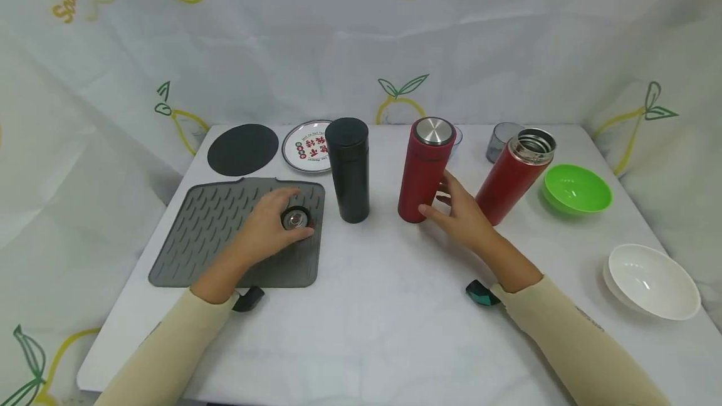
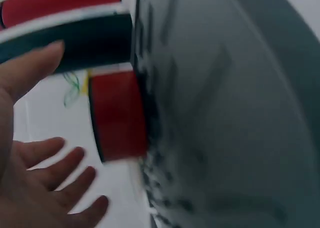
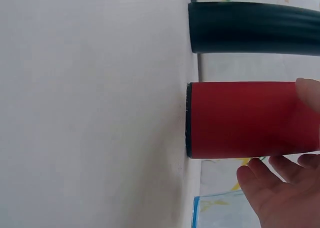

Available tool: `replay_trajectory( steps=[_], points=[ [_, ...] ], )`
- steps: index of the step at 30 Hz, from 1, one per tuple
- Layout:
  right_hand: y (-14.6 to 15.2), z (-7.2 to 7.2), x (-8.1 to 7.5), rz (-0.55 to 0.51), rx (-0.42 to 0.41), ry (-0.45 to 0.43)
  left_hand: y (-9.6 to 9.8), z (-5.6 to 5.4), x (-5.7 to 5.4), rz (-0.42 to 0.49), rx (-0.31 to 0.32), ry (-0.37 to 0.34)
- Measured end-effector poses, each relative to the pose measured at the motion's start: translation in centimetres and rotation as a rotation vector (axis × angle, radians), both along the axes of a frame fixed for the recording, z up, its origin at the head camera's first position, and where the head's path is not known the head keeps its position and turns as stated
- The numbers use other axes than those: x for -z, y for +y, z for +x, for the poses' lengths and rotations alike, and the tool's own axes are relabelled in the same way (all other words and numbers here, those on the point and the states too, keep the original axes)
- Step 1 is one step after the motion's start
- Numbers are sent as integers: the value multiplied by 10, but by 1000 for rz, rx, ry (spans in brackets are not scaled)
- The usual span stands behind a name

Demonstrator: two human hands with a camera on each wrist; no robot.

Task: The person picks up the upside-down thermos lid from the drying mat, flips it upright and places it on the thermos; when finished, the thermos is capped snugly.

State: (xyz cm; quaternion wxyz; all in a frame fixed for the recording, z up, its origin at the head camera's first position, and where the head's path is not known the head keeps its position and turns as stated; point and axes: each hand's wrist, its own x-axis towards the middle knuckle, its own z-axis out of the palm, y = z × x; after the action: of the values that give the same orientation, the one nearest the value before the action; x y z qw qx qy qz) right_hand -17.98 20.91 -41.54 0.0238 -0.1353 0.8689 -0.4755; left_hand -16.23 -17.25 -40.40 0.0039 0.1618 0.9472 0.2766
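Note:
On the grey ribbed mat (image 1: 225,268), a red bottle cap (image 2: 120,115) sits with its hollow inside facing up. My left hand (image 1: 265,224) is around this cap, thumb and fingers spread; in the left wrist view they stand apart from it. A red thermos with a steel-topped lid (image 1: 423,174) stands right of the middle. My right hand (image 1: 465,215) is at its lower right side, thumb overlapping the red wall and fingers loosely bent beside it. Between the hands stands a black tumbler (image 1: 350,174). A second red thermos (image 1: 510,183), lidless, stands beyond my right hand.
At the back left lie a black round mat (image 1: 242,149) and a round printed tray (image 1: 301,155), partly behind the tumbler. A clear glass (image 1: 499,140) stands at the back right. A green bowl (image 1: 578,190) and a white bowl (image 1: 651,281) sit along the right edge.

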Motion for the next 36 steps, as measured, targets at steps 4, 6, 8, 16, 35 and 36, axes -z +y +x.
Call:
replay_trajectory(
  steps=[4,6,8,16,35,36],
  points=[
    [5,9,-3,44,6,-7,-19,-10,13,-30,-75,-200],
    [7,15,-8,122,31,-19,-20,-13,15,-27,-65,-222],
    [9,23,-14,227,61,-31,-18,-12,15,-18,-45,-202],
    [5,52,-40,213,22,-15,26,10,-11,-4,237,276],
    [-51,47,-50,-209,-98,293,122,20,-46,133,481,796],
    [-49,46,-50,-200,-92,316,122,22,-44,171,451,706]
  ],
)
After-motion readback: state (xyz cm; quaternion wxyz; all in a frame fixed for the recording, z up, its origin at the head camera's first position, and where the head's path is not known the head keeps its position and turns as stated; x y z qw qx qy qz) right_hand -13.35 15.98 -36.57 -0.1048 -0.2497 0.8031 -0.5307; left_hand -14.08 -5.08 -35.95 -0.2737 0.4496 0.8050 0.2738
